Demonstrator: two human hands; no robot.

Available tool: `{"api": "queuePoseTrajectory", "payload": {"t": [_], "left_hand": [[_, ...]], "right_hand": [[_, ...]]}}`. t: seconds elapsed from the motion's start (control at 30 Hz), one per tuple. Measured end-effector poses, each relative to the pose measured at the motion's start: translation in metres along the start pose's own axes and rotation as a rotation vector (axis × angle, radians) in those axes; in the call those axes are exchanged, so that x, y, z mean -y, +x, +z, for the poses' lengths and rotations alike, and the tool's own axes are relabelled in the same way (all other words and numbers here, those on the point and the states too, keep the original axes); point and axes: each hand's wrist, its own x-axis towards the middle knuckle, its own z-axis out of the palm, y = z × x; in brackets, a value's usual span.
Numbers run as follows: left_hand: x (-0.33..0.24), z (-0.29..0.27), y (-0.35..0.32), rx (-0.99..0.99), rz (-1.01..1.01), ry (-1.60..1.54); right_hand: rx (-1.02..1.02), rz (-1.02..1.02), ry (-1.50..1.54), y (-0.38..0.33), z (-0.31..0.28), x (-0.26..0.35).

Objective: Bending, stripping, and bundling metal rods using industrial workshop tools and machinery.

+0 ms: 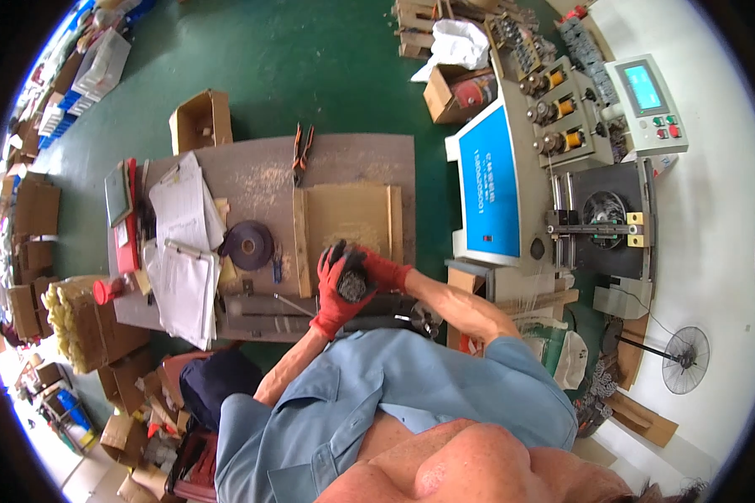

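At the left, a carton [92, 335] with yellow gloves heaped on its far side stands just beside the table [361, 155]. On the table's left part are a red jar [107, 292] near the edge and a red folder [127, 245] farther off, then loose papers [184, 281], some under a clip. Right of these lies a dark tape roll [262, 254], and farther off the pliers [297, 172], handles pointing away. The left hand [334, 295], in a red glove with dark fingers, is curled around a grey bundle [353, 287], which is over the near end of a wooden tray [352, 214]. The right hand [383, 270], gloved too, is against the bundle's right side; its fingers are partly hidden, so I cannot tell how firmly it grips. Well to the right stand a blue-topped machine [488, 189], a control box [646, 101] and, nearer, a fan [686, 360]
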Motion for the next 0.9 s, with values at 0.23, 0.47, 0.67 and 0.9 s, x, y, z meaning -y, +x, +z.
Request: {"api": "queuePoseTrajectory", "payload": {"t": [0.23, 0.47, 0.67, 0.9], "left_hand": [[0.017, 0.002, 0.0, 0.069, -0.025, -0.08], [0.002, -0.008, 0.025, 0.095, -0.017, -0.129], [-0.007, -0.014, 0.046, 0.177, 0.066, -0.18], [0.024, 0.009, 0.04, 0.134, 0.04, -0.209]], "right_hand": [[-0.09, -0.009, -0.096, 0.007, 0.01, 0.003], [-0.341, -0.026, -0.159, 0.0, 0.02, 0.003], [-0.36, 0.038, -0.191, 0.001, 0.013, -0.002], [-0.302, 0.108, -0.081, 0.005, 0.006, -0.029]]}}
